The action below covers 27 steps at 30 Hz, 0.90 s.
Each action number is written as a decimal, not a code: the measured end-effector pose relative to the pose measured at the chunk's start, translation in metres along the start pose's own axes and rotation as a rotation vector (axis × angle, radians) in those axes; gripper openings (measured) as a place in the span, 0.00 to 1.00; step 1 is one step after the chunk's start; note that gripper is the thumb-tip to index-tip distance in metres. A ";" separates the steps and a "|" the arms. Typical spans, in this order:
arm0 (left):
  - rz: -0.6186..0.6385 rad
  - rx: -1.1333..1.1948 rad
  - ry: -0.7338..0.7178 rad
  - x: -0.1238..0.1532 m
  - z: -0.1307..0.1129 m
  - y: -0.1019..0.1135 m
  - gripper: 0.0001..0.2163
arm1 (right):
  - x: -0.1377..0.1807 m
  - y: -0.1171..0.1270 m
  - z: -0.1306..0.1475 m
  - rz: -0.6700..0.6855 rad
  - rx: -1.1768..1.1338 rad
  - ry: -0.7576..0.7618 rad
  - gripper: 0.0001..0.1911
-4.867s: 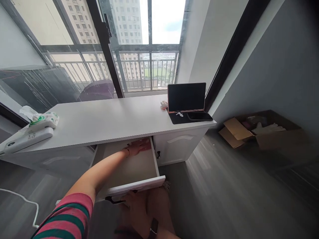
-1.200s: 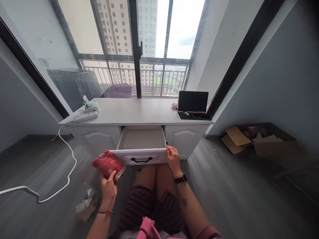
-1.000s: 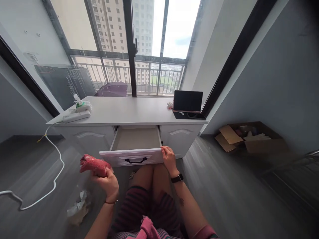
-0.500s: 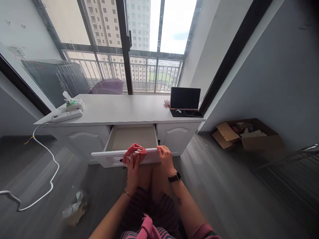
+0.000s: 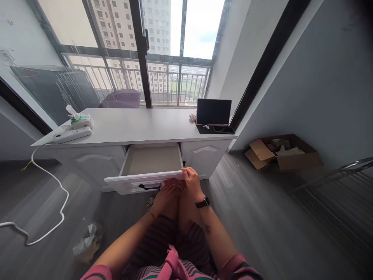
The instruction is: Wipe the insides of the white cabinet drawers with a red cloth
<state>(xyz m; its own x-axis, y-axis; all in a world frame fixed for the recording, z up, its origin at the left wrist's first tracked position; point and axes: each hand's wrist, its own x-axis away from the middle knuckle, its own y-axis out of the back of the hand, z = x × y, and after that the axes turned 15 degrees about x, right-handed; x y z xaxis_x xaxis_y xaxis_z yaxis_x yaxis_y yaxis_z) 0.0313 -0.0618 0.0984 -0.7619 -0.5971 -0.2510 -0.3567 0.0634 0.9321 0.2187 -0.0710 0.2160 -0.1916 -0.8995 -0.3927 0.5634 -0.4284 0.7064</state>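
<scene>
An open white drawer [image 5: 136, 182] with a black handle juts from the desk [image 5: 136, 128]; its inside looks bare. My left hand [image 5: 167, 195] presses a red cloth [image 5: 171, 183] flat against the drawer's front face, just right of the handle. My right hand [image 5: 190, 179] grips the drawer's top right corner, with a black watch on that wrist. My knees sit just below the drawer.
A tablet [image 5: 214, 112] on a dark mat stands at the desk's right end. A wipes pack [image 5: 78, 119] and a power strip [image 5: 71, 135] lie at its left end, with a white cable [image 5: 43, 202] trailing over the floor. Crumpled paper [image 5: 86, 243] lies at left; a cardboard box [image 5: 284, 153] stands at right.
My left hand brought the red cloth from the floor side at left to the drawer's top edge, then down onto its front. My right hand stayed on the drawer's corner.
</scene>
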 end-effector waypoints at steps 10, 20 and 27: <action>0.034 0.003 0.285 0.074 0.040 0.012 0.28 | 0.000 0.000 0.002 -0.004 -0.026 -0.014 0.23; -0.470 0.024 0.670 0.156 0.081 0.055 0.27 | 0.000 -0.010 0.000 -0.067 -0.043 -0.017 0.24; -0.723 0.272 0.591 0.087 0.041 0.044 0.33 | -0.001 -0.010 0.000 -0.055 -0.045 -0.014 0.23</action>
<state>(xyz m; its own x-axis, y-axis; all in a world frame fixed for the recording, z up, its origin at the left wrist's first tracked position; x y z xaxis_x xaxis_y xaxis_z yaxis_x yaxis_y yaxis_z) -0.0728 -0.0787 0.1063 0.0582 -0.8653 -0.4978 -0.8013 -0.3379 0.4937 0.2132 -0.0661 0.2089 -0.2345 -0.8761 -0.4213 0.5869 -0.4731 0.6571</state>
